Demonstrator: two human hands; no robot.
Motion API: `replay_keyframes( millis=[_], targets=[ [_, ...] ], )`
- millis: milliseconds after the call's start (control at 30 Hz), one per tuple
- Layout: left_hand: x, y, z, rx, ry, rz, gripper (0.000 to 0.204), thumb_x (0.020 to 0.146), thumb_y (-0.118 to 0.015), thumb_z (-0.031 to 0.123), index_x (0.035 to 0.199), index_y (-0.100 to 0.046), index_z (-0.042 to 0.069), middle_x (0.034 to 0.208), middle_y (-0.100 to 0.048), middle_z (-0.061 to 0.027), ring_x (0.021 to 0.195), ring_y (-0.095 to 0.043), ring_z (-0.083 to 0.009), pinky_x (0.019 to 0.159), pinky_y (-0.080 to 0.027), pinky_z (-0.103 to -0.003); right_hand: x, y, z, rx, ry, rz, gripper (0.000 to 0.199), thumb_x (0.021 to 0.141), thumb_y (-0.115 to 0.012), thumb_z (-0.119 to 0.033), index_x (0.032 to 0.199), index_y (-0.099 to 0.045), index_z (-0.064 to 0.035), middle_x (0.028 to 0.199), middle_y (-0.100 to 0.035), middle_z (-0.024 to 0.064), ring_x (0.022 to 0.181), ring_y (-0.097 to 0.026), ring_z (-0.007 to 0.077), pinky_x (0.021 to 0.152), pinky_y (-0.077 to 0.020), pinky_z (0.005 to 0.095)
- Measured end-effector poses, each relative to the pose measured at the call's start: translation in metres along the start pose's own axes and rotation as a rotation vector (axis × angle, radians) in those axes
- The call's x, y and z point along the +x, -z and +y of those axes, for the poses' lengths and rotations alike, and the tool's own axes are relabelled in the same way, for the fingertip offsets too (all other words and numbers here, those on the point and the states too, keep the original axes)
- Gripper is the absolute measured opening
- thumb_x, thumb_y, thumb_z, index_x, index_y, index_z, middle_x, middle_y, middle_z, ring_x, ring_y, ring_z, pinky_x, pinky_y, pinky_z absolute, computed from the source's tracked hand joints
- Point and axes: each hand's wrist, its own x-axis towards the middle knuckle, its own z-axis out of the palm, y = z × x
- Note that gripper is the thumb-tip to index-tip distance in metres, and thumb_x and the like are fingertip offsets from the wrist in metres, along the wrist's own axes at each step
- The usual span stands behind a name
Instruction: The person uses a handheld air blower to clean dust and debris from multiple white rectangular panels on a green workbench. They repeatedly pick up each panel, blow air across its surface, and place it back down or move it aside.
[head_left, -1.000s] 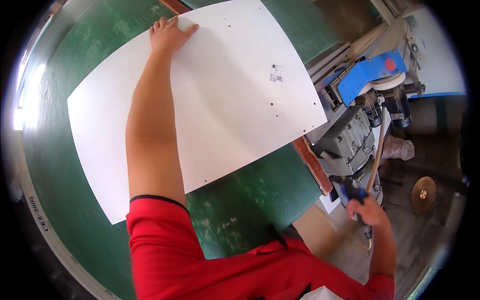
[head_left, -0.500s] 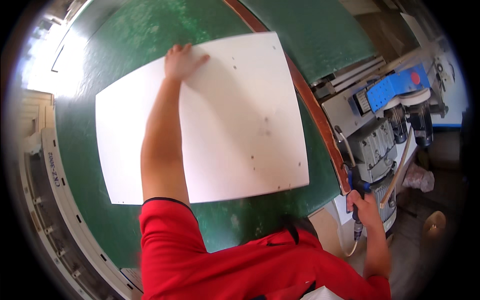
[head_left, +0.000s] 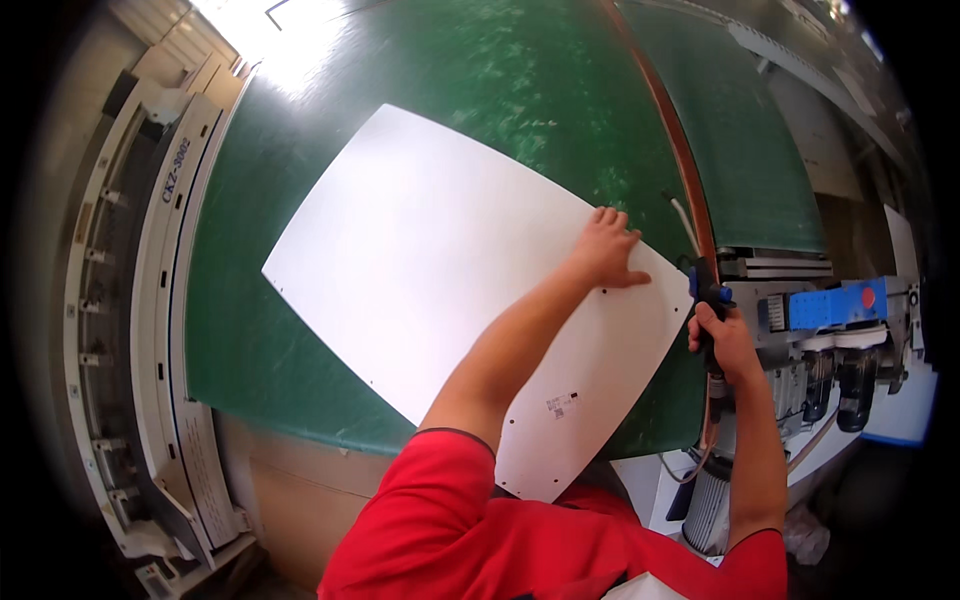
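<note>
A large white panel (head_left: 430, 240) with small holes and a small printed label (head_left: 562, 404) lies turned at an angle on the green work table (head_left: 330, 400). My left hand (head_left: 608, 250) rests on the panel near its far right edge, fingers stretched to that edge and thumb spread apart. Closed around the handle of a black and blue air blow gun (head_left: 708, 290) is my right hand (head_left: 730, 340), just off the panel's right corner. The gun's thin nozzle (head_left: 683, 215) points away from me, and a hose (head_left: 672, 470) hangs below it.
A brown edge strip (head_left: 675, 130) runs along the table's right side, with a machine carrying a blue housing (head_left: 840, 303) beyond it. On the left stands a long white machine frame (head_left: 160, 300). Brown cardboard (head_left: 300, 500) is below the table's near edge.
The panel has turned clockwise, and its label now shows. My left hand has shifted right along with it. My right hand has raised the blow gun beside the panel's corner. The view has shifted too.
</note>
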Motion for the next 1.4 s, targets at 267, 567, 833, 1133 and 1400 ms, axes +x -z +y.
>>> replay_keyframes(
  millis=[267,567,833,1133,1400],
  targets=[
    [-0.069,-0.038,0.074,-0.111,-0.198,0.05,0.071,0.072,-0.066,0.064,0.113,-0.067,0.006,0.133,-0.054,-0.0141,0.131,-0.04,-0.0313,0.113,-0.021,-0.049,0.017,-0.04,-0.036,-0.349,-0.092,-0.267,0.026,0.094,-0.061,-0.025,0.078,-0.059,-0.0048,0.061,-0.055,0.0008,0.049,-0.051,0.0111,0.047,-0.0407,0.0285],
    [-0.292,0.007,0.114,0.058,-0.015,-0.241,0.061,0.079,-0.062,0.041,0.123,-0.059,-0.001,0.133,-0.048,-0.0196,0.137,-0.033,-0.0326,0.117,-0.018,-0.051,0.012,-0.057,0.021,-0.144,-0.042,-0.468,0.034,0.096,-0.06,-0.03,0.078,-0.062,-0.0018,0.068,-0.061,0.0056,0.061,-0.061,0.0167,0.061,-0.0488,0.0318],
    [-0.512,0.099,0.005,0.39,0.851,0.036,0.06,0.082,-0.064,0.035,0.132,-0.053,0.003,0.147,-0.039,-0.024,0.139,-0.033,-0.0392,0.114,-0.027,-0.051,-0.039,-0.071,0.07,-0.07,-0.124,-0.67,0.03,0.095,-0.061,-0.028,0.077,-0.063,-0.004,0.067,-0.061,0.0028,0.062,-0.058,0.0126,0.062,-0.0453,0.0288],
    [-0.452,0.055,-0.048,0.409,1.194,0.539,0.054,0.084,-0.067,0.026,0.128,-0.055,-0.003,0.139,-0.049,-0.0219,0.132,-0.042,-0.0392,0.111,-0.034,-0.046,-0.074,-0.069,0.095,0.151,-0.07,-0.552,0.032,0.098,-0.059,-0.028,0.084,-0.067,-0.0005,0.074,-0.065,0.0061,0.073,-0.062,0.0153,0.074,-0.049,0.0296],
    [-0.237,-0.028,0.045,0.251,0.763,0.305,0.055,0.092,-0.051,0.041,0.134,-0.054,0.005,0.154,-0.03,-0.0208,0.145,-0.024,-0.0363,0.118,-0.015,-0.054,-0.107,-0.046,0.12,0.257,-0.089,-0.393,0.033,0.099,-0.057,-0.027,0.084,-0.066,0.0015,0.075,-0.066,0.0076,0.071,-0.064,0.017,0.07,-0.0511,0.031]
  ],
)
